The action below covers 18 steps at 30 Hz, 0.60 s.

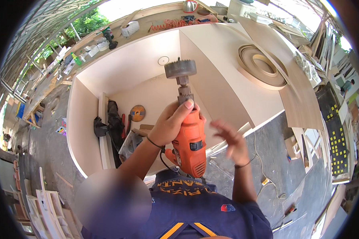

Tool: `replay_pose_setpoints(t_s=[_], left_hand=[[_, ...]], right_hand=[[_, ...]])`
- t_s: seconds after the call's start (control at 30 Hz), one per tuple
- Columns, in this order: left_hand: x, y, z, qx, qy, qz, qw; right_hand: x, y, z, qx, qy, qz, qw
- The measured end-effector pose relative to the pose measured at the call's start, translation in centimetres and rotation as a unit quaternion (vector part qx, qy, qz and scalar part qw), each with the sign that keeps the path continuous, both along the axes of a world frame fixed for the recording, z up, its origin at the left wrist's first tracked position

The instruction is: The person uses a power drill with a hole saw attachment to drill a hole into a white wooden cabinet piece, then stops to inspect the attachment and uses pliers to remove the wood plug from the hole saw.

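My left hand [168,124] is wrapped around the front of an orange power drill [192,143], its thumb beside the chuck [186,95]. The drill points up and away from me, with a dark toothed hole saw [180,69] fitted at its tip. To the right of the drill, my right hand [233,144] hangs in the air, fingers apart, slightly blurred and holding nothing. Behind the drill lies a large pale cabinet box [83,103] with its inside facing me. A round cut mark [163,60] shows on its far inner wall, just left of the hole saw.
Inside the box lie an orange-and-dark cutting disc [138,113] and a black bag [115,123]. Coiled edge banding [263,65] rests on the panel at right. A red coiled hose [167,24] and a cordless drill [109,38] sit beyond. A cable [263,167] trails across the floor.
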State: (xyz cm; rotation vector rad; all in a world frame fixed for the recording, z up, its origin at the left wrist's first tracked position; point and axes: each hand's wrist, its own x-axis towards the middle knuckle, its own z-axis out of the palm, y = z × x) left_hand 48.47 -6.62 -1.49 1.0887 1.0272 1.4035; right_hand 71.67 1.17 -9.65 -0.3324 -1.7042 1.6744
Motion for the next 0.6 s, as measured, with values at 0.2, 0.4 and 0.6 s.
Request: replay_pose_setpoints(t_s=[0.2, 0.4, 0.6], left_hand=[[3.1, -1.2, -3.2, 0.044, 0.12, 0.039, 0.991], [4.7, -1.0, -4.7, 0.055, 0.18, 0.038, 0.981], [4.8, -0.5, -5.5, 0.057, 0.205, 0.046, 0.976]], right_hand=[[-4.8, 2.3, 8.8, -0.032, 0.0, -0.098, 0.995], [-5.2, 2.1, 9.0, -0.08, 0.04, -0.096, 0.991], [-4.9, 2.1, 8.9, -0.08, 0.044, -0.11, 0.99]])
